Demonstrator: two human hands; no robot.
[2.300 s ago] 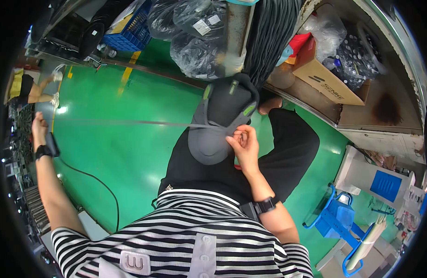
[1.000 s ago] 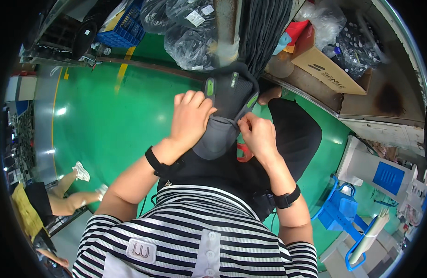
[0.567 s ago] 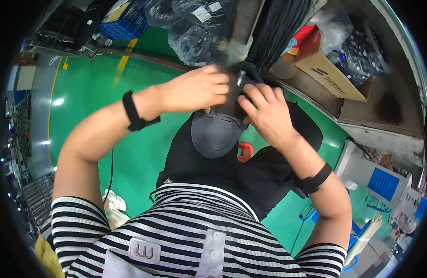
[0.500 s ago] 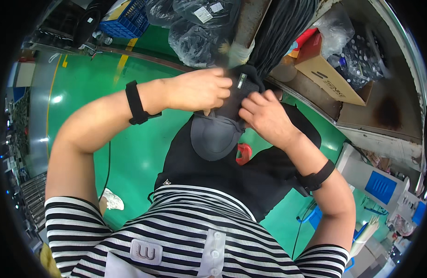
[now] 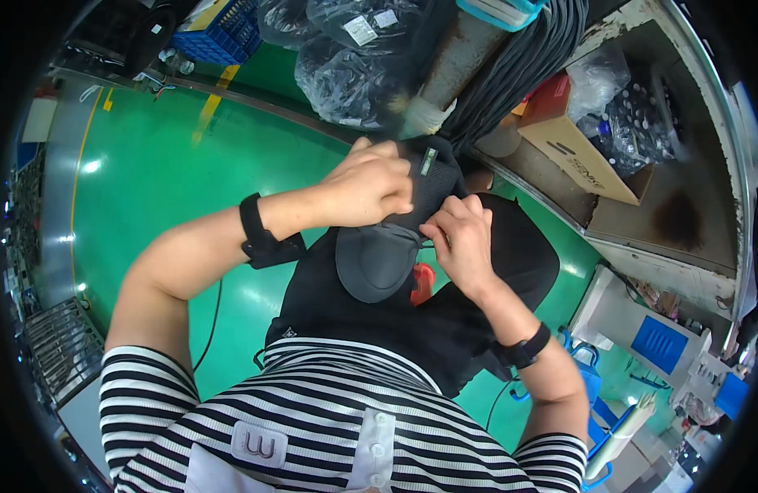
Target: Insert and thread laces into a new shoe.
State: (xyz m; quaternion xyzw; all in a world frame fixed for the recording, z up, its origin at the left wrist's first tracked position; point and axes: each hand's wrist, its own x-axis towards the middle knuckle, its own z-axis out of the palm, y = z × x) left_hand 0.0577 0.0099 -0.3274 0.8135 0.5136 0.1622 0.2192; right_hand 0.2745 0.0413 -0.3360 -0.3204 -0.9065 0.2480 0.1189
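Note:
A dark grey cap (image 5: 385, 255) with a rounded visor is held in front of my chest, over my black trousers. My left hand (image 5: 369, 182) grips the top of the cap's crown, fingers curled over it. My right hand (image 5: 461, 238) pinches the cap's side just beside the visor. A small green tag sits on the crown between my hands. Each wrist wears a black band. A small red thing (image 5: 422, 281) shows just under the visor.
A green floor (image 5: 149, 189) spreads to my left. Ahead hang a bundle of black cables (image 5: 519, 66) and clear bags of parts (image 5: 346, 49). A cardboard box (image 5: 572, 156) sits on a shelf at the right. A blue crate (image 5: 219, 25) stands far ahead.
My left hand came in from the far left and took hold of the cap's crown. Both hands then lifted the cap closer and turned it; the right hand shifted to the side by the visor.

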